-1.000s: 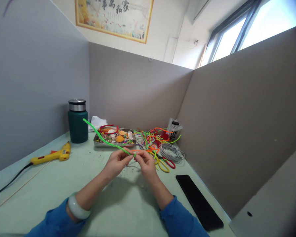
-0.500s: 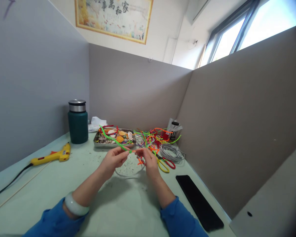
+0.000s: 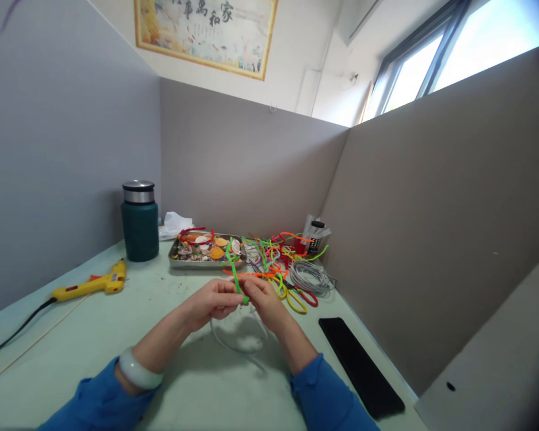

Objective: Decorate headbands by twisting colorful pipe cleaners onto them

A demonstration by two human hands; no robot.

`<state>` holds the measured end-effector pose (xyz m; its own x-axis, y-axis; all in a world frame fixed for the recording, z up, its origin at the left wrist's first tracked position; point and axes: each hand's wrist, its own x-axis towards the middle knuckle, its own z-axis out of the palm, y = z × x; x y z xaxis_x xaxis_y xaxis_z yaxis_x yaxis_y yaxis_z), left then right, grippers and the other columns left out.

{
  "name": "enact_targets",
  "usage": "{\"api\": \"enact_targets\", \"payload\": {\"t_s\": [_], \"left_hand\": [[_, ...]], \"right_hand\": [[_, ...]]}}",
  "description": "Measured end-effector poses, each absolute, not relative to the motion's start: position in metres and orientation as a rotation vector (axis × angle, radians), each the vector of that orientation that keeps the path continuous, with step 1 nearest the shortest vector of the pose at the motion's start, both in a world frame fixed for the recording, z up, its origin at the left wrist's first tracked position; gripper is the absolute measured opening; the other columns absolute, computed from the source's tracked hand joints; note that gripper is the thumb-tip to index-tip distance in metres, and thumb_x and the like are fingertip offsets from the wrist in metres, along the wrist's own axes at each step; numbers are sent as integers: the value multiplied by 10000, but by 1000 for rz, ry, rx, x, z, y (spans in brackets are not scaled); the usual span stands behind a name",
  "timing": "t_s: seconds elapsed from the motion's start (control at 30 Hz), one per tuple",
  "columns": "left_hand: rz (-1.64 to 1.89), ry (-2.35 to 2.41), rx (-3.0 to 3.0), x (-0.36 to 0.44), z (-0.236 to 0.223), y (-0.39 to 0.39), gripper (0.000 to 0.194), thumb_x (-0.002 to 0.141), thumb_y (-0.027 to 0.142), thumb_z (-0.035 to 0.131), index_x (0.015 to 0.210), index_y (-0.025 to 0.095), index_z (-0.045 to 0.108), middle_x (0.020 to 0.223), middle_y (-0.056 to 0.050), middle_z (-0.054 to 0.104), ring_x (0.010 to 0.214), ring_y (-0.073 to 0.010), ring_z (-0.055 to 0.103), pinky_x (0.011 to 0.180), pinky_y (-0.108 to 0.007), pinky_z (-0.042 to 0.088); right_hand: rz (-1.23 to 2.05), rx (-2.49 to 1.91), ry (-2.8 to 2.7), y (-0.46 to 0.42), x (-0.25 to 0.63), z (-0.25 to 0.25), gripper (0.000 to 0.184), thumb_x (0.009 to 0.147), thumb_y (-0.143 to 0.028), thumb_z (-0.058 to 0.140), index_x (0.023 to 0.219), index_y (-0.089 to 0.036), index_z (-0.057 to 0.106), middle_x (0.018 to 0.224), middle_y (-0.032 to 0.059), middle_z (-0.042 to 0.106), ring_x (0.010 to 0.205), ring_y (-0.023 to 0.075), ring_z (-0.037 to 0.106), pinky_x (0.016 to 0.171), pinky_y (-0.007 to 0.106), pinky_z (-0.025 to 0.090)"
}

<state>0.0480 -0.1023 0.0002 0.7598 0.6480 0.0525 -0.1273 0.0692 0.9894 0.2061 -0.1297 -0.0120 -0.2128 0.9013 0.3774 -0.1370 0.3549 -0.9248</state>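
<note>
My left hand is closed, pinching a bright green pipe cleaner whose free end stands up and away from me. A small green wound bit shows between the fingertips of both hands. My right hand is closed beside it, fingertips meeting the left ones, on a grey wire loop that hangs below both hands. An orange pipe cleaner extends sideways just behind the fingers; how it joins the loop is hidden.
Behind my hands are a metal tray of shells, a heap of coloured pipe cleaners, a grey wire coil and scissors. A yellow glue gun and green flask stand left; a black strip lies right.
Both hands have come slightly nearer to me and closer together. The green pipe cleaner has swung from leaning left to nearly upright, and the orange one now shows behind the fingers.
</note>
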Motion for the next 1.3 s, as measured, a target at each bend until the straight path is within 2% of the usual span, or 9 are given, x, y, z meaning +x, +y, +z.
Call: {"api": "enact_targets", "payload": {"t_s": [0.2, 0.3, 0.43, 0.73, 0.83, 0.93, 1.07, 1.2, 1.3], "left_hand": [[661, 501, 1466, 55, -1, -104, 339, 666, 400, 688, 552, 139, 503, 439, 74, 323, 403, -36, 182, 422, -244, 66], [721, 521, 1473, 59, 1, -107, 326, 677, 422, 676, 643, 150, 498, 461, 81, 344, 411, -38, 193, 418, -228, 66], [846, 514, 1449, 62, 1, -108, 298, 694, 390, 670, 713, 186, 453, 462, 98, 351, 418, -44, 223, 409, -204, 92], [1113, 625, 1540, 65, -1, -110, 275, 659, 330, 692, 873, 173, 618, 484, 69, 458, 472, -79, 401, 440, -184, 267], [1194, 658, 1522, 66, 0, -112, 265, 649, 332, 693, 853, 162, 679, 523, 30, 527, 495, -93, 421, 455, -202, 293], [1238, 681, 1458, 66, 1, -111, 235, 643, 336, 699, 787, 150, 706, 531, 11, 546, 493, -89, 404, 443, -207, 271], [1229, 698, 1353, 63, -1, -107, 277, 649, 374, 703, 797, 141, 704, 451, 55, 424, 435, -54, 307, 415, -195, 192], [1183, 701, 1231, 62, -3, -103, 343, 621, 419, 722, 800, 129, 679, 441, 79, 368, 395, -28, 235, 397, -191, 122], [1150, 701, 1190, 61, -2, -102, 366, 600, 433, 733, 769, 117, 658, 447, 86, 356, 384, -18, 212, 390, -192, 94]], "right_hand": [[1226, -702, -1285, -132, 199, -7, 217, 669, -378, 670, 783, -193, 655, 661, -3, 569, 564, 110, 466, 497, 207, 375], [1239, -645, -1180, -126, 200, -12, 186, 679, -353, 667, 736, -183, 618, 620, -13, 543, 571, 115, 489, 554, 230, 414], [1256, -600, -1119, -120, 201, -17, 178, 705, -342, 659, 735, -176, 604, 724, 13, 589, 656, 135, 543, 659, 274, 451], [1191, -613, -1041, -116, 198, -20, 212, 704, -383, 658, 755, -189, 589, 645, -7, 546, 546, 131, 500, 519, 269, 434], [1203, -577, -1017, -113, 198, -23, 197, 705, -371, 659, 738, -192, 585, 619, -13, 529, 518, 119, 470, 519, 270, 424], [1217, -544, -992, -113, 197, -24, 171, 699, -349, 672, 724, -202, 587, 617, -22, 516, 523, 109, 456, 529, 261, 416], [1157, -544, -999, -115, 198, -25, 150, 689, -326, 691, 716, -200, 613, 567, -33, 493, 503, 101, 439, 514, 250, 395], [970, -601, -1128, -116, 202, -25, 78, 697, -265, 692, 735, -207, 655, 627, -18, 553, 521, 102, 462, 513, 243, 378], [754, -635, -1278, -118, 205, -22, 14, 706, -221, 684, 706, -227, 671, 717, -5, 591, 636, 131, 525, 610, 268, 419]]}}
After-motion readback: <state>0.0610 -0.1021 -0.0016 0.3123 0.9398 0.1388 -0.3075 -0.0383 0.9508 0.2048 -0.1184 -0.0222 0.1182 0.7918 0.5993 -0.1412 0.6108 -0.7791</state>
